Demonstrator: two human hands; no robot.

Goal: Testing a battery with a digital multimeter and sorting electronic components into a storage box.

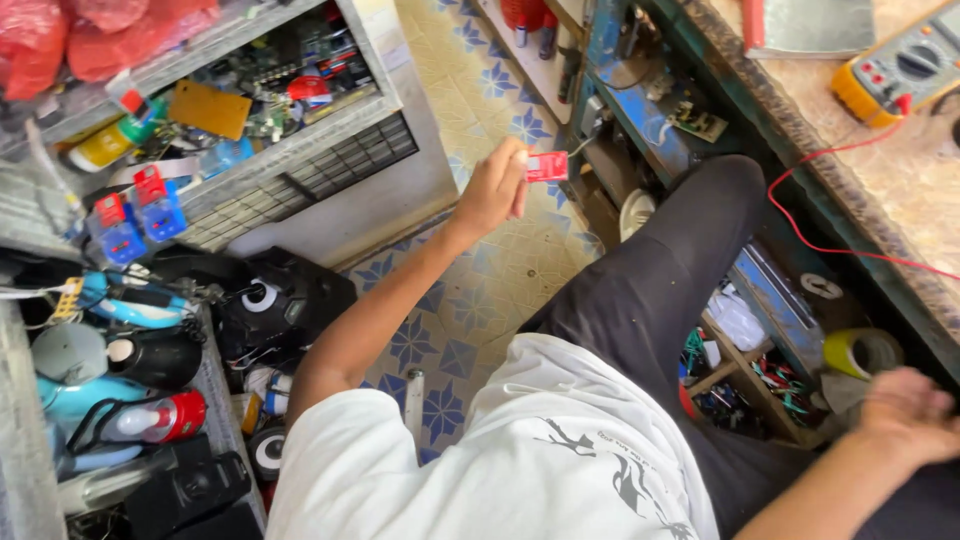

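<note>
Left grip [492, 190] pinched shut on a small red part [547, 166], held out over the tiled floor [480, 290].
My right hand [908, 415] is blurred low by the desk [900, 190], grip unclear; a loose pinch could drop the part among the clutter.

A yellow multimeter [905, 65] is seen at one o'clock on the tabletop [900, 180], with a red lead wire [820, 200] trailed from it across the edge. Blue-and-cream patterned floor tiles [480, 290] are laid through the middle. At eleven o'clock, circuit boards and parts are packed on a metal shelf [300, 140], with red bags [110, 35] heaped above. At eight o'clock, a black speaker [275, 300] and a red-capped torch [160, 418] are stowed. A yellow tape roll [862, 352] is kept at four o'clock.
</note>
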